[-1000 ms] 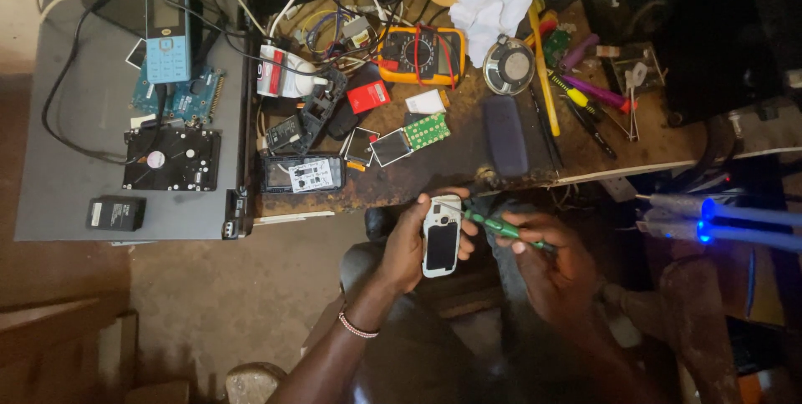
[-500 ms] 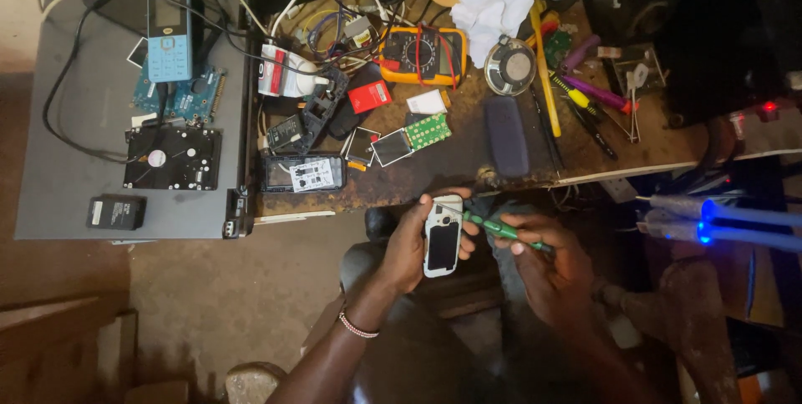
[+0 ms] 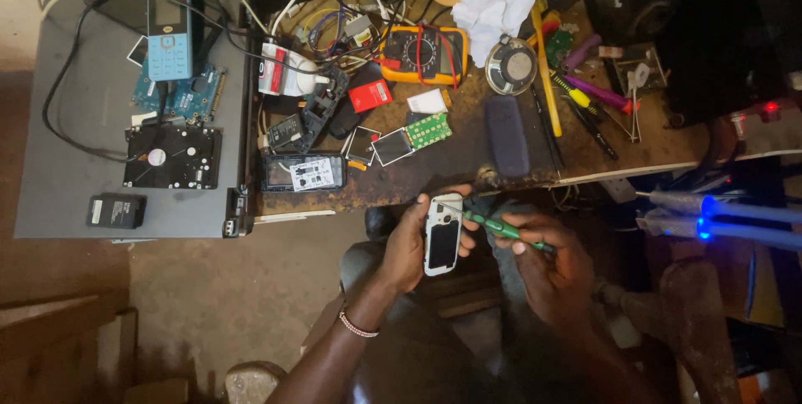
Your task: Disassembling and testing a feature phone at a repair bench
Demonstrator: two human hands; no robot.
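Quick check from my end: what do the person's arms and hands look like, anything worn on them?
Both hands are bare, no gloves. The left hand has a thin beaded bracelet, pale with reddish beads, around the wrist, and the forearm behind it is bare with no sleeve in view. The right hand shows no ring or band that I can make out; its forearm lies in shadow, so a sleeve cannot be told.

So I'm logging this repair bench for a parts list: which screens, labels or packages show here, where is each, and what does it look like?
Blue keypad phone: upper left on the grey laptop lid, small dark screen.
Yellow multimeter: bench top centre, dark dial face.
Black battery: lower left of lid, pale label.
Dark phone shell: bench front edge, white sticker.
White phone housing: in left hand, dark empty window.
Green screwdriver: in right hand.
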